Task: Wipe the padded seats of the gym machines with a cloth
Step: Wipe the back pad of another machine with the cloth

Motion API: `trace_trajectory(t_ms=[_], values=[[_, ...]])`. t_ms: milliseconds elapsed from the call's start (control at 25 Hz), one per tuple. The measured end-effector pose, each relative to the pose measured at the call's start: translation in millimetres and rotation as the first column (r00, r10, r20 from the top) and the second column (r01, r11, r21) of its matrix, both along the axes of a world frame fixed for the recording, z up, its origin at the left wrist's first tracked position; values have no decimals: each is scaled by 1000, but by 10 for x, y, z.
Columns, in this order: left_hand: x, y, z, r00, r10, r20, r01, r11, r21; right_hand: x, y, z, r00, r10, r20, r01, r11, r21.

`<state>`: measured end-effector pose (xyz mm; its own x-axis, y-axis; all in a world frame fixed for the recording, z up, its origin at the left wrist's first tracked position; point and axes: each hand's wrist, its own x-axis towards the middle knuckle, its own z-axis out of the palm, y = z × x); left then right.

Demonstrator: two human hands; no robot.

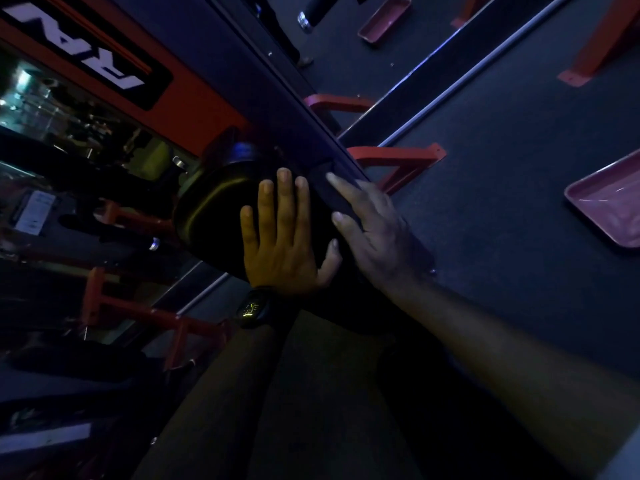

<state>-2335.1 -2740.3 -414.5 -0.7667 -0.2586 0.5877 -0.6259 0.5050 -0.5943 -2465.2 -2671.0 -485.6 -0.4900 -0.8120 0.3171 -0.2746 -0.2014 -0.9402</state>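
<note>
The padded seat (211, 216) looks smooth, faintly glossy black vinyl; the floor (502, 168) matt, finely textured.

In dim light, the left hand (284, 237) lies flat on a black seat (207, 209), fingers straight, a watch (254, 308) on its wrist. The right hand (374, 230) presses beside it, fingers spread. Behind stand red frames (398, 161). 2 pink trays (609, 209) lie on the floor (502, 150).

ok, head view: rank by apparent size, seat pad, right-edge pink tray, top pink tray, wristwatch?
1. seat pad, partly covered
2. right-edge pink tray, cropped by the frame
3-4. top pink tray and wristwatch: look alike, unranked; the tray is much farther off
</note>
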Motion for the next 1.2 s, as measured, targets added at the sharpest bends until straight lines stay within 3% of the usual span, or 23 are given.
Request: trace_trajectory(t_ms=[80,200,400,560,760,920,1080,1200], values=[[8,-16,-13,1000,-6,12,6,1000,-8,-20,0,-102,999,7,-35,-7,1000,-2],[3,-18,-18,1000,-19,-2,19,1000,-23,-61,83,-316,999,-14,51,9,995,95],[-10,-42,-21,1000,-23,7,23,999,-33,-14,-11,-86,1000,-1,-23,0,999,-37],[-2,-14,-10,1000,-1,26,1,1000,-12,-85,96,-508,997,-4,81,-8,990,142],[-3,-3,22,999,13,36,-13,1000,17,9,9,-109,1000,-18,8,18,1000,-16],[-14,62,67,998,10,59,-14,997,76,-34,170,-490,995,-12,101,-2,990,138],[-73,140,59,999,28,22,-30,993,112,6,90,-105,982,5,186,-3,1000,-11],[-131,234,49,998,64,-16,-60,983,176,-29,133,-381,991,-6,134,7,1000,-6]])
